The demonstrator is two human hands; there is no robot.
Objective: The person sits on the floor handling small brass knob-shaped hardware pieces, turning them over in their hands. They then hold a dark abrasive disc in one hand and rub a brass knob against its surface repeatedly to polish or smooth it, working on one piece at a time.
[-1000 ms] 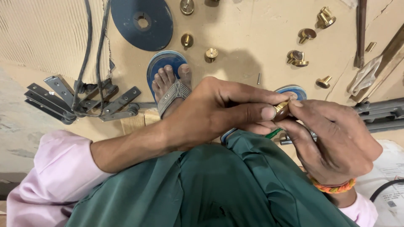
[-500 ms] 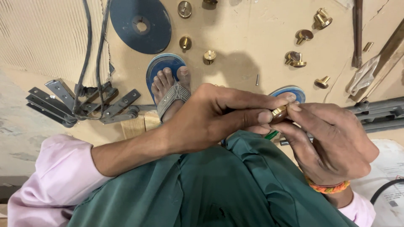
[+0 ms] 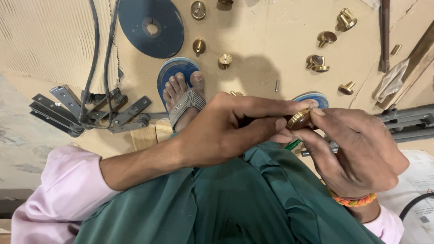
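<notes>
A small round brass knob [image 3: 299, 119] is pinched between the fingertips of both hands above my lap. My left hand [image 3: 230, 129] reaches in from the left, thumb and forefinger on the knob, with a dark handle partly hidden in its grip. My right hand [image 3: 361, 151], with an orange thread band at the wrist, meets it from the right, fingers curled on the same knob. A thin green tool tip [image 3: 292, 145] shows just below the fingers. My green trousers [image 3: 235, 199] fill the lower middle.
Several loose brass fittings [image 3: 224, 60] lie on the tan floor ahead. A blue disc [image 3: 151, 28] lies at top left, black cables [image 3: 97, 63] and grey metal brackets [image 3: 68, 108] at left. My sandalled foot [image 3: 181, 97] rests ahead. Grey rails [image 3: 407, 122] lie right.
Both hands stay closed on the brass knob. The fingers have shifted slightly around it, and the hands sit a little lower in view.
</notes>
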